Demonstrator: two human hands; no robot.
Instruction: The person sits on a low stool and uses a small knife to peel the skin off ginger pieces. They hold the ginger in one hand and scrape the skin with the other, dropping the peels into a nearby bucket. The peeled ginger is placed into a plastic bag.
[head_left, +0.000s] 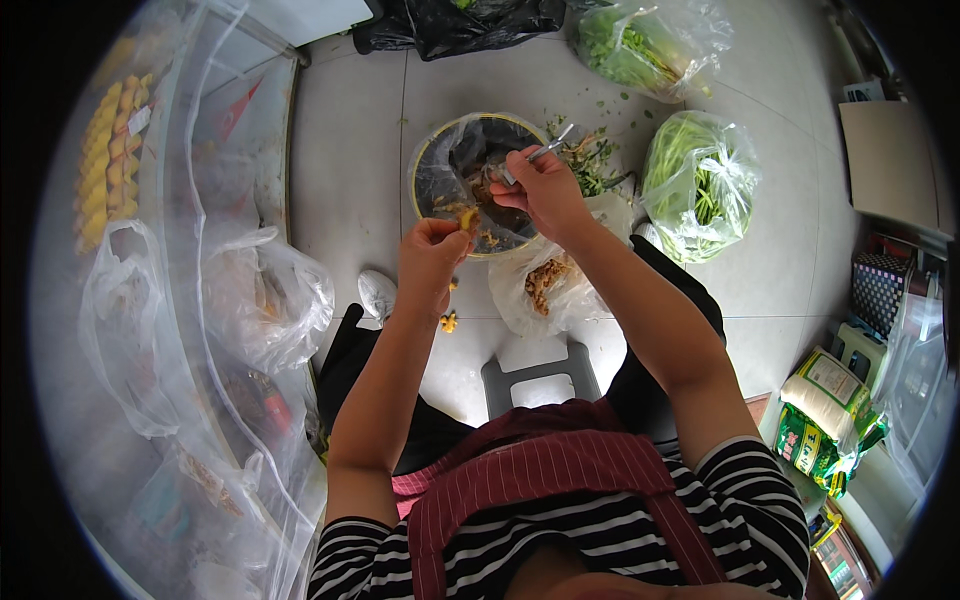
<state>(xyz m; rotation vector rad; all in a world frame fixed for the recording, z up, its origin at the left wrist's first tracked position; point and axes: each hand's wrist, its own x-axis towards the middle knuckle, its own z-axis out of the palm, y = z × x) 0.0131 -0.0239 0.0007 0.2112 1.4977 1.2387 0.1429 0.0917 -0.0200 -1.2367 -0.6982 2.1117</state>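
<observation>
My left hand (431, 255) pinches a partly peeled piece of ginger (469, 219) over the near left rim of a round bin. A small metal hand tool (551, 144) is gripped in my right hand (544, 187); its working end is partly hidden by the fingers. Both hands are apart, with the right one over the bin's right side. The yellow-rimmed bin (417, 180) has a clear plastic liner and holds dark scraps and peelings. Just nearer me, an open plastic bag (517, 300) contains brown ginger pieces (546, 283). A peeled ginger piece (448, 322) lies on the floor.
Loose green stems (589, 161) lie right of the bin. Bags of green vegetables (697, 187) and leafy greens (630, 56) stand beyond. A grey plastic stool (540, 370) is below me. Plastic-covered shelving (180, 300) borders the left; packaged sacks (825, 397) sit at right.
</observation>
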